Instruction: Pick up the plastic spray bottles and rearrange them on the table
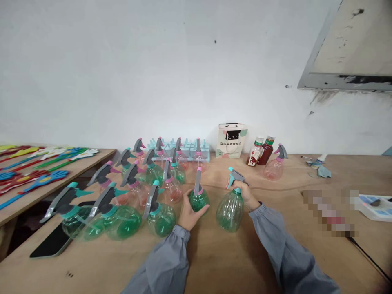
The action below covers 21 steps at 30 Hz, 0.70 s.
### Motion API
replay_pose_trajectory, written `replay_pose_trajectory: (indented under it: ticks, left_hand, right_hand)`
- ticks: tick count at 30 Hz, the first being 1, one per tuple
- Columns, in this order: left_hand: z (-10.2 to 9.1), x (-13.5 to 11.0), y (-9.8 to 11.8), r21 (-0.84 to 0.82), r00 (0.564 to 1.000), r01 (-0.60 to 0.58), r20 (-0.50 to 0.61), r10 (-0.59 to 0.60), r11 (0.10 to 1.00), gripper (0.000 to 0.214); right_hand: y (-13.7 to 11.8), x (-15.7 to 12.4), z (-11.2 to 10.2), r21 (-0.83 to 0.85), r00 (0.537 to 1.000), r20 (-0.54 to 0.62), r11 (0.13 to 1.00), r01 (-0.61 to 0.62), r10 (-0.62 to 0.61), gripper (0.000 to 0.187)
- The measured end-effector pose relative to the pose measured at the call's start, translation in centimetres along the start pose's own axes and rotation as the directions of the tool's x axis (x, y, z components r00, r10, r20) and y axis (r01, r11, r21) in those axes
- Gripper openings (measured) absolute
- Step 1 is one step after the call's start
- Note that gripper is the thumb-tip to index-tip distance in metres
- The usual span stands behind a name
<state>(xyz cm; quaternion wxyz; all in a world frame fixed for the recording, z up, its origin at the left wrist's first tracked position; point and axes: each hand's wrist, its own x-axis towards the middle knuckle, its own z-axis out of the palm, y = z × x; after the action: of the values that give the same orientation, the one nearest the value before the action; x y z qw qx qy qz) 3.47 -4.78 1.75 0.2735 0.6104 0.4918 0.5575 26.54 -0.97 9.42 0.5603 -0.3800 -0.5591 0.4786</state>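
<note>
My left hand (191,211) is wrapped round the body of a green spray bottle (199,200) with a pink collar and grey trigger head. To its right, my right hand (243,192) grips the neck and trigger of another green spray bottle (229,212) with a teal nozzle, its body tilted slightly. Left of my hands stand several more spray bottles, among them a green one (163,220) with a teal collar close to my left wrist and a pink one (173,190) just behind it. My palms and some fingers are partly hidden.
A black phone (52,243) lies under the left bottles. Behind stand a light blue tray (205,155), a paper bag (231,143), two sauce bottles (266,151) and a pink spray bottle (273,169). A white container (378,210) and blurred item sit right. Colourful hand-shaped sticks (49,179) cover the left table.
</note>
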Motion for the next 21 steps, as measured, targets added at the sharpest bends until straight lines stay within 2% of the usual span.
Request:
replay_pose_trajectory:
  ticks: [4,7,9,12,16,18,21]
  left_hand:
    - [0.0,0.0,0.0,-0.001,1.0,0.003,0.003,-0.003,1.0,0.076]
    - [-0.1,0.0,0.2,-0.002,1.0,0.017,0.018,-0.017,1.0,0.076]
    - [-0.1,0.0,0.3,-0.005,0.999,0.02,0.034,-0.02,1.0,0.076]
    - [-0.1,0.0,0.4,-0.006,0.999,0.02,0.035,-0.019,1.0,0.076]
    - [-0.1,0.0,0.3,0.005,0.999,0.017,0.03,-0.018,1.0,0.076]
    - [0.0,0.0,0.3,0.009,0.999,0.015,0.029,-0.015,1.0,0.076]
    - [0.0,-0.1,0.4,0.006,1.0,0.009,0.027,-0.009,1.0,0.076]
  right_hand:
    - [-0.6,-0.3,-1.2,-0.146,0.994,-0.046,0.985,0.094,-0.102,0.015]
    - [-1.8,-1.4,-3.2,-0.276,0.987,-0.044,0.951,0.137,-0.155,0.022]
    - [-2.4,-2.5,-5.6,-0.355,0.977,-0.097,0.924,0.144,-0.19,0.029]
    - [-2.9,-4.2,-10.4,-0.476,0.94,-0.251,0.875,0.09,-0.233,0.036]
    - [-2.8,-6.1,-17.3,-0.578,0.83,-0.48,0.814,-0.055,-0.285,0.046]
    - [-2.7,-6.8,-19.9,-0.616,0.802,-0.502,0.785,-0.07,-0.323,0.05]
    - [-2.4,-7.3,-22.2,-0.64,0.784,-0.496,0.768,-0.038,-0.374,0.052]
